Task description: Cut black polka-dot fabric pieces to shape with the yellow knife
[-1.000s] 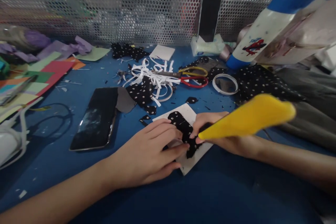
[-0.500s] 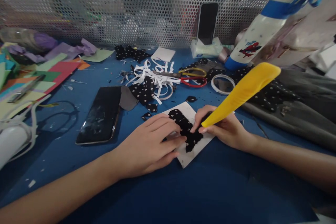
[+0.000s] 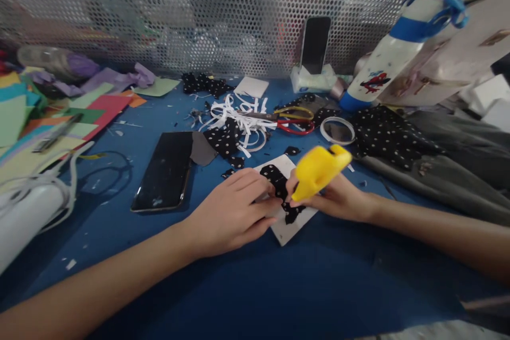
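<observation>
- Left hand [image 3: 235, 208] — palm down on the blue table top [image 3: 279, 287], near centre. The fingers are loosely spread and enclose nothing; their tips press on the near-left edge of the black dotted fabric piece [image 3: 278, 181].
- Right hand [image 3: 338, 199] — comes in from the right with its fingers wrapped tight around the yellow tool [image 3: 316, 171]. The fingertips touch the right side of the fabric piece.
- Yellow tool — a broad plastic body that points up and to the right, out of the fist. Its working end is hidden behind the fingers and seems to meet the fabric.
- Black dotted fabric piece — lies on the white card [image 3: 287, 231], between the two hands.
- White card — flat on the table top, with one corner towards the near edge.
- Phone [image 3: 167, 170] — face up with a dark screen, left of the card and apart from the left hand.
- White paper strips [image 3: 239, 117] — a tangled heap beyond the card, with dotted scraps among them.
- Scissors [image 3: 292, 119] — red and yellow handles, just right of the strips.
- Tape ring [image 3: 338, 130] — flat on the table, right of the scissors.
- Second phone [image 3: 315, 45] — upright against the perforated screen [image 3: 199, 10] at the far side.
- Bottle [image 3: 384, 58] — white with a blue band, leaning at far right.
- Dotted cloth [image 3: 388, 135] — spread on the grey cloth [image 3: 458, 175], to the right.
- Coloured paper sheets [image 3: 79, 111] — fanned out at far left.
</observation>
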`<state>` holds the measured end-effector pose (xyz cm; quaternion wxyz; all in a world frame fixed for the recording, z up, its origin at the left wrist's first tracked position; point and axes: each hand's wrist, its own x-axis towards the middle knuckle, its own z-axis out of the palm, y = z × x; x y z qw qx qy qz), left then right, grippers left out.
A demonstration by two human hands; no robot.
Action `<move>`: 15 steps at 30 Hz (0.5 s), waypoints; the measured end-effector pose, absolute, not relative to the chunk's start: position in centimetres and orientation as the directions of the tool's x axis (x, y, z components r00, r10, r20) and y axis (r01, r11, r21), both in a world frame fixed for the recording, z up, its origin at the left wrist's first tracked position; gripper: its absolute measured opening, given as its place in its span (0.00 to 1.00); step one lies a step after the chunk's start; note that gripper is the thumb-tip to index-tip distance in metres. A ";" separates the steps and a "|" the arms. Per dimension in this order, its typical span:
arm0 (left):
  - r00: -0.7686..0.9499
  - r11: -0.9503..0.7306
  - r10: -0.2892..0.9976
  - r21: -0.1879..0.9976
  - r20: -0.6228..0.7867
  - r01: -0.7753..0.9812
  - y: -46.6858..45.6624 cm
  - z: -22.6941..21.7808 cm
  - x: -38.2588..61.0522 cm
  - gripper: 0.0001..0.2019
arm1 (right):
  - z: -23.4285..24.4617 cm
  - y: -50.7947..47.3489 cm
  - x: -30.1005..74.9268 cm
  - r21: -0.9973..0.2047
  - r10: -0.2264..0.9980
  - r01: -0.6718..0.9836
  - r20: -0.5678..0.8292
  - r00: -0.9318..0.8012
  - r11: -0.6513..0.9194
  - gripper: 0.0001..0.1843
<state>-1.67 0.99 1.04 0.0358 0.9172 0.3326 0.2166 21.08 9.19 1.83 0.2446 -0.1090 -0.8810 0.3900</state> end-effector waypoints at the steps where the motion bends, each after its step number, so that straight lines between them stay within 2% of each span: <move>1: 0.686 -0.778 0.623 0.211 0.375 0.592 1.0 1.1 -1.7 0.13 | 1.8 9.2 21.0 -0.725 0.378 -0.004 0.364 -0.851 0.689 0.06; 5: 0.718 -0.789 0.614 0.255 0.328 0.558 1.0 1.2 -1.6 0.13 | 1.2 9.2 21.0 -0.763 0.500 0.027 0.396 -0.770 0.646 0.06; 10: 0.725 -0.788 0.615 0.288 0.311 0.545 1.1 1.2 -1.6 0.14 | 1.1 9.3 21.4 -0.878 0.644 -0.096 0.415 -0.642 0.470 0.02; 12: 0.729 -0.787 0.616 0.291 0.300 0.545 1.1 1.3 -1.6 0.14 | 1.1 9.4 21.3 -0.885 0.646 -0.124 0.418 -0.639 0.449 0.01; 15: 0.739 -0.787 0.613 0.297 0.278 0.541 1.1 1.3 -1.7 0.15 | 1.3 9.4 21.3 -0.881 0.585 -0.108 0.393 -0.710 0.460 0.03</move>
